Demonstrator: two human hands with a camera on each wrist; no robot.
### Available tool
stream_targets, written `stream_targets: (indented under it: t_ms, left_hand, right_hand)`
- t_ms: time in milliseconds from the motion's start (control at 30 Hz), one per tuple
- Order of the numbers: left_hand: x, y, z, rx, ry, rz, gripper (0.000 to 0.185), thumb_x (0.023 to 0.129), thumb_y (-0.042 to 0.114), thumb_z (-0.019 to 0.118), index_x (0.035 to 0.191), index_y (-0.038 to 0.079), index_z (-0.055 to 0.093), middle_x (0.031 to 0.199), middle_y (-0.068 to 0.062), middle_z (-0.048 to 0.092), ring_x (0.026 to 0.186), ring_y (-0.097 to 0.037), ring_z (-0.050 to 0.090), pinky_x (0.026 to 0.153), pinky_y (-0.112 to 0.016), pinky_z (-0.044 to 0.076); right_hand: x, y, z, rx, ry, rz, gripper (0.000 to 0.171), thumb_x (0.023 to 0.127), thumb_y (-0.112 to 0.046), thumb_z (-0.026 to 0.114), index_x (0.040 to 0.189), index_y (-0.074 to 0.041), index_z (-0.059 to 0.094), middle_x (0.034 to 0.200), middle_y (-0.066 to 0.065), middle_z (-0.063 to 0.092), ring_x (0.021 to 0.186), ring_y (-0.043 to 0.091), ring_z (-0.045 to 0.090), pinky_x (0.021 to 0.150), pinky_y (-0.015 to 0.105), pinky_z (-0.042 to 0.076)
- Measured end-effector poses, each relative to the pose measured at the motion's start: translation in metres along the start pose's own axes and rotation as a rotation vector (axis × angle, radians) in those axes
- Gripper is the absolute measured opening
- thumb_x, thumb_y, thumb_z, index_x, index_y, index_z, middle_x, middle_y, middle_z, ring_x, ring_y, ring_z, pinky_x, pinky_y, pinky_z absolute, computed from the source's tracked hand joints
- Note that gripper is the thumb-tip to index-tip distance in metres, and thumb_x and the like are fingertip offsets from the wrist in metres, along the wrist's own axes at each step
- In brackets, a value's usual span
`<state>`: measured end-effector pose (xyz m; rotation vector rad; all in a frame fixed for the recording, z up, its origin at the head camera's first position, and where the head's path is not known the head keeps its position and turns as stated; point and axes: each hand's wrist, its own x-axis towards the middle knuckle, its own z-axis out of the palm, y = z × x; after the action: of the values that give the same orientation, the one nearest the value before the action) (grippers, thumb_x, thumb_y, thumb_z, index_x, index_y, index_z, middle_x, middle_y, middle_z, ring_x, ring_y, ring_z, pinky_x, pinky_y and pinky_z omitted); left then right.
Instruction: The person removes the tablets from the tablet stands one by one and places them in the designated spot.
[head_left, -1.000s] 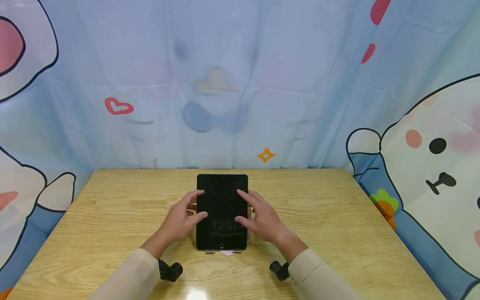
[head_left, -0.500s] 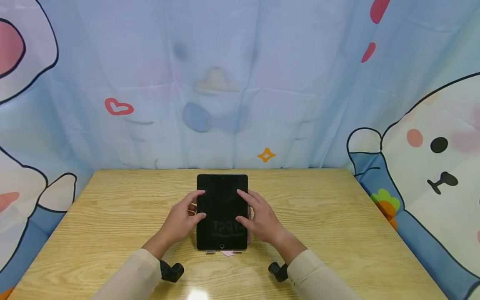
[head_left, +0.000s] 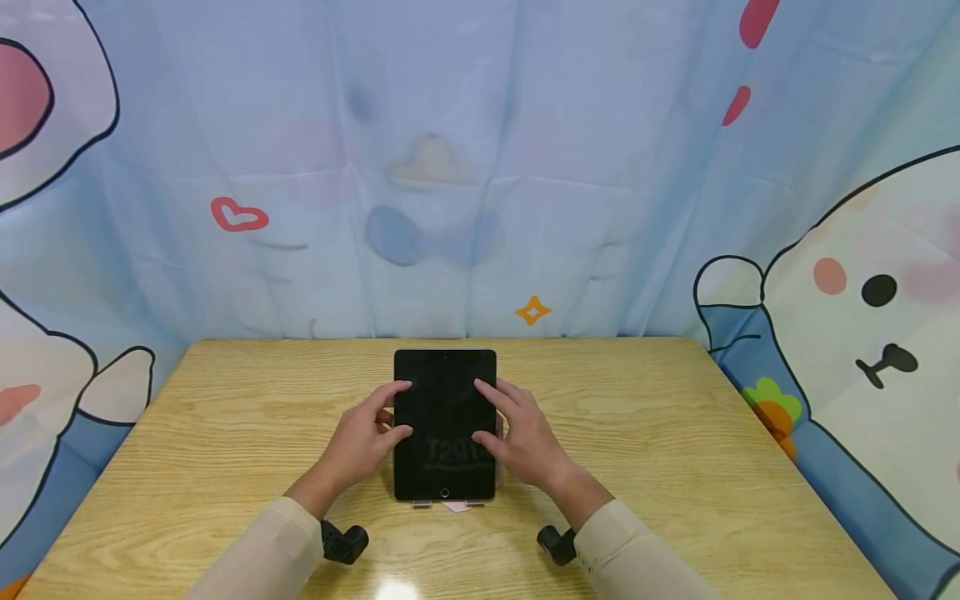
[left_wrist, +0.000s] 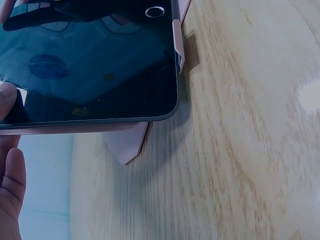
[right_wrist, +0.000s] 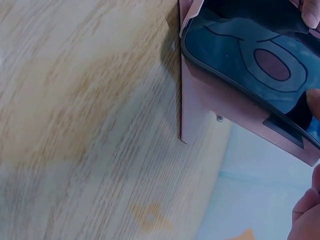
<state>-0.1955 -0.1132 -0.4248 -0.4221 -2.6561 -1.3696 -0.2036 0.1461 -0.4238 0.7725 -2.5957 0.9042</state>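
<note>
A black tablet (head_left: 445, 417) with a dark, reflective screen leans upright on a pink stand (right_wrist: 205, 95), whose small lips hook over its lower edge. My left hand (head_left: 356, 442) grips the left side of the tablet, thumb and forefinger on the screen's border and other fingers at the side or behind. On the opposite side my right hand (head_left: 528, 442) holds it in much the same way. In the left wrist view, the foot of the stand (left_wrist: 127, 142) touches the table below the tablet. Part of each hand's fingers is hidden behind the tablet.
The wooden table (head_left: 247, 400) ends at a light-blue cartoon curtain (head_left: 600, 167) behind the tablet. Black devices, one at the left wrist (head_left: 345, 543) and one at the right wrist (head_left: 557, 545), hang beneath the sleeves.
The left thumb has shifted very slightly left toward the tablet's edge. Otherwise both hands, the tablet and the stand stay in place.
</note>
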Motion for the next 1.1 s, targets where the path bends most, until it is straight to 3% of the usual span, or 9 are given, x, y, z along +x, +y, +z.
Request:
stream_targets:
  t_ms: [500,833,1100]
  left_hand:
    - [-0.0008,0.0027,-0.0015,0.015,-0.009,0.018,0.060,0.089,0.005,0.075,0.143,0.016,0.052,0.116,-0.012,0.062,0.077,-0.012,0.056,0.068,-0.033,0.050]
    - [-0.0011,0.0058,-0.0016,0.051,-0.016,0.038,0.060,0.089,0.008,0.076,0.143,0.017,0.053,0.096,0.001,0.055,0.078,-0.015,0.054,0.054,-0.030,0.042]
    - [-0.0007,0.0075,-0.0021,0.052,-0.003,0.041,0.060,0.089,0.008,0.076,0.143,0.016,0.053,0.099,0.001,0.061,0.094,-0.019,0.059,0.087,-0.042,0.050]
  right_hand:
    - [-0.0011,-0.0018,-0.0014,-0.007,0.037,-0.027,0.069,0.082,-0.010,0.083,0.144,-0.005,0.053,0.140,0.021,0.050,0.117,0.039,0.049,0.095,0.055,0.045]
    - [-0.0003,-0.0020,-0.0042,0.009,0.046,-0.046,0.070,0.083,-0.006,0.082,0.145,-0.004,0.051,0.141,0.024,0.048,0.125,0.043,0.048,0.098,0.059,0.043]
    - [-0.0001,-0.0032,-0.0054,0.002,0.049,-0.045,0.069,0.083,-0.006,0.081,0.145,-0.004,0.051,0.142,0.026,0.047,0.128,0.044,0.047,0.099,0.060,0.042]
